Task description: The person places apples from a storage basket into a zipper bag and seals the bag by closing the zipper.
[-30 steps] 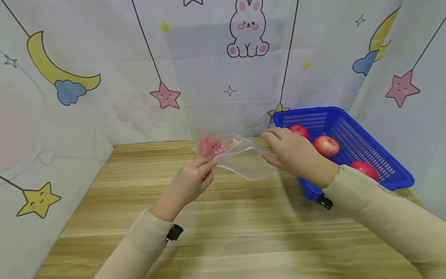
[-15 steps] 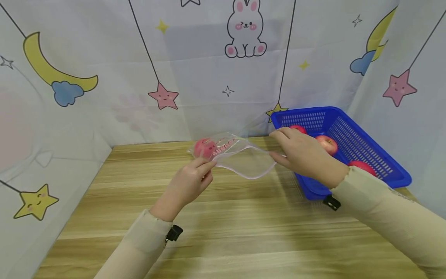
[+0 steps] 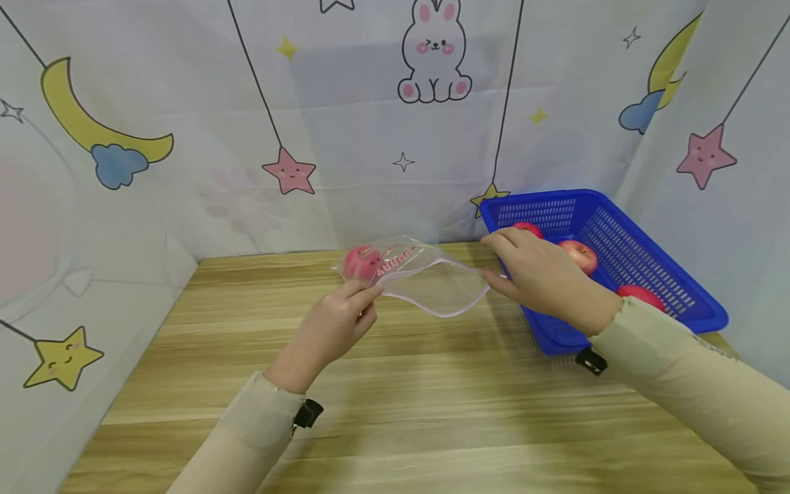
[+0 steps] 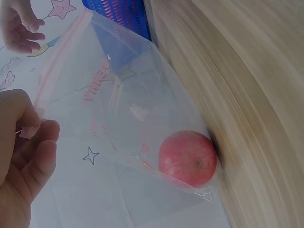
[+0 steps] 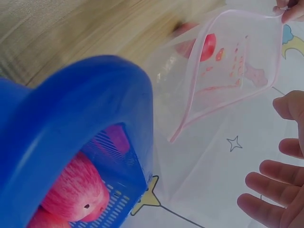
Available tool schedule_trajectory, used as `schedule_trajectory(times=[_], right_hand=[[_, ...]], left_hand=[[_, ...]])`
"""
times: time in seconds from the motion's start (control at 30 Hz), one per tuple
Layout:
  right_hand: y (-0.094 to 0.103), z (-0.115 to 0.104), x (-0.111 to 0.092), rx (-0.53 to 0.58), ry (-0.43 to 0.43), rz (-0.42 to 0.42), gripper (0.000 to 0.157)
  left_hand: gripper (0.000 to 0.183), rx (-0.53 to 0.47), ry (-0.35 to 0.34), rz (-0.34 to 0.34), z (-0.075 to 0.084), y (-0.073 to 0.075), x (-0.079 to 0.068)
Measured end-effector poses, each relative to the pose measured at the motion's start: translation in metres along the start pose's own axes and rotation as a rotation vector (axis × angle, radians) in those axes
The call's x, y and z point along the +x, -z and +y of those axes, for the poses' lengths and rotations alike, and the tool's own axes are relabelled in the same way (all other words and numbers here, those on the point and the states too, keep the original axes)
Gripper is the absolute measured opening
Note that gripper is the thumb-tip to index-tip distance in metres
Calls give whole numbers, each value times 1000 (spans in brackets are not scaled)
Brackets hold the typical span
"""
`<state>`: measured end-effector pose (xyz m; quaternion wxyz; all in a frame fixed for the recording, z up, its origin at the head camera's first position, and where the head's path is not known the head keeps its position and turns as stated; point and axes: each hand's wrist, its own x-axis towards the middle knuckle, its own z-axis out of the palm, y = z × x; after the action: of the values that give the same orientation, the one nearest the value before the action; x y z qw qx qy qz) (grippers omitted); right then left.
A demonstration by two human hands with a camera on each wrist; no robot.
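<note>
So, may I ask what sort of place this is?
Probably an indoor tabletop workspace, perhaps a screened-off corner: a wood-grain table backed by white cartoon-print cloth, with a blue plastic basket of apples on it.

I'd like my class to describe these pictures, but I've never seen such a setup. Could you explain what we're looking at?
There is no machine here, just a person's two bare hands. The wide picture comes from a camera worn on the head, looking forward and down. The two close ones come from cameras on each wrist. On the table are a clear bag with one apple inside and, to the right, a blue basket with more apples. The left hand pinches the bag's edge. The right hand holds nothing; its fingers are spread near the open bag.
</note>
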<state>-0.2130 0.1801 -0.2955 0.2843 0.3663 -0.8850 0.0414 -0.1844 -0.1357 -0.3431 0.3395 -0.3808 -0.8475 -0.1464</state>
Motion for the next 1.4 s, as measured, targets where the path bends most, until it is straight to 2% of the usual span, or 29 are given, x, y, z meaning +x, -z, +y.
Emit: schedule_trajectory(times=[0.43, 0.6, 0.87, 1.17, 1.4], right_hand=[[0, 4, -5, 20, -6, -3, 46], [0, 5, -7, 8, -19, -23, 47], [-1, 7, -11, -7, -29, -10, 46], [2, 11, -18, 13, -126, -118, 46], [5, 15, -22, 31, -173, -150, 44]], left_hand=[[28, 9, 5, 0, -1, 0, -3], [28, 12, 4, 4, -1, 0, -4], [27, 9, 0, 12, -1, 0, -4], [27, 3, -11, 25, -2, -1, -4], [27, 9, -15, 36, -3, -1, -4]])
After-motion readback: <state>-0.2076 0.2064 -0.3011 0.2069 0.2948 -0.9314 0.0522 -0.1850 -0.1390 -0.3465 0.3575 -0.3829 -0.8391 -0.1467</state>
